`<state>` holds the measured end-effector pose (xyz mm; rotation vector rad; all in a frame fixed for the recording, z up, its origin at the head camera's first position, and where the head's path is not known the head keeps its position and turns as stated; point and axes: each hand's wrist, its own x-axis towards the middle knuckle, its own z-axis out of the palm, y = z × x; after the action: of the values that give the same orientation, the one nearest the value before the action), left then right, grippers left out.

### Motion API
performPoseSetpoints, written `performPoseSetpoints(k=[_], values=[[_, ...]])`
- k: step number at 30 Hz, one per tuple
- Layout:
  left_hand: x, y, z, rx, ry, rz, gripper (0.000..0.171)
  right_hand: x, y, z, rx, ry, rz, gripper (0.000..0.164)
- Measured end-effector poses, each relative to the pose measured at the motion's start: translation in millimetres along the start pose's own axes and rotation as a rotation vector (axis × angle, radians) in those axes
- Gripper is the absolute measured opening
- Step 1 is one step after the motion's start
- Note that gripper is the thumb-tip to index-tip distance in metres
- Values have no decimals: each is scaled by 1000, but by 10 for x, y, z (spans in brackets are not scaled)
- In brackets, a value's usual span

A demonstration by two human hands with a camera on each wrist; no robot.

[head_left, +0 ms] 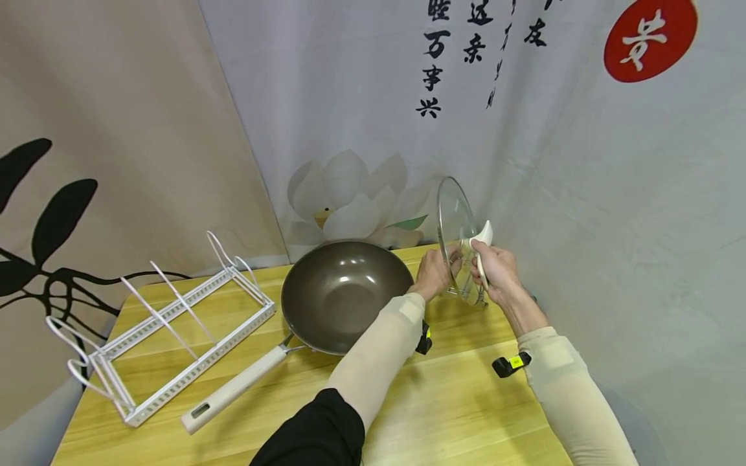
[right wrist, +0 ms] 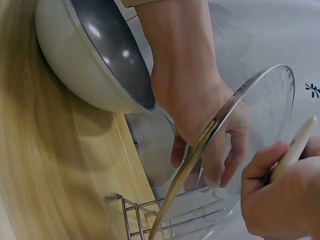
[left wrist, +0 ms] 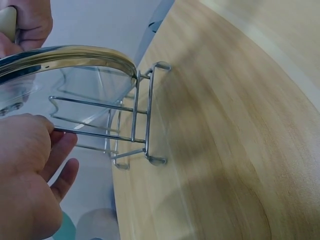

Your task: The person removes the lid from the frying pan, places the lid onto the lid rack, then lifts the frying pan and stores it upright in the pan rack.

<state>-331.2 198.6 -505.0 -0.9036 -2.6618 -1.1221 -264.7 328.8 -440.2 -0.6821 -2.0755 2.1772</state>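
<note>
A clear glass pot lid [head_left: 453,210] with a metal rim stands on edge in a small metal wire rack [left wrist: 142,112]. My right hand [head_left: 498,268] grips the cream handle [right wrist: 295,150] on the lid's right side. On the other side of the lid, my left hand [head_left: 432,275] pinches an upright wire of the rack between thumb and fingers, as the left wrist view shows. The rack's feet rest on the wooden table [left wrist: 215,150]. In the head view, the lid and my hands partly hide the rack.
Left of my hands sits a brown-lined wok [head_left: 350,291], its pale long handle [head_left: 236,388] pointing toward the front left. A white rack [head_left: 201,369] with upright wires lies farther left. Printed curtains [head_left: 361,97] hang behind and right of the table.
</note>
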Motion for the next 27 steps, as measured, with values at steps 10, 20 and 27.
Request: performPoseSetpoints(k=[10, 20, 27], values=[[-21, 3, -63, 34, -44, 0, 18, -17, -2, -14, -32, -5, 12, 45], [-8, -70, -141, 18, -140, 30, 28, -40, -13, -75, -63, -56, 24, 49], [-38, -109, -198, -29, -214, 33, 35, -73, 12, -100, -124, -74, 1, 52]])
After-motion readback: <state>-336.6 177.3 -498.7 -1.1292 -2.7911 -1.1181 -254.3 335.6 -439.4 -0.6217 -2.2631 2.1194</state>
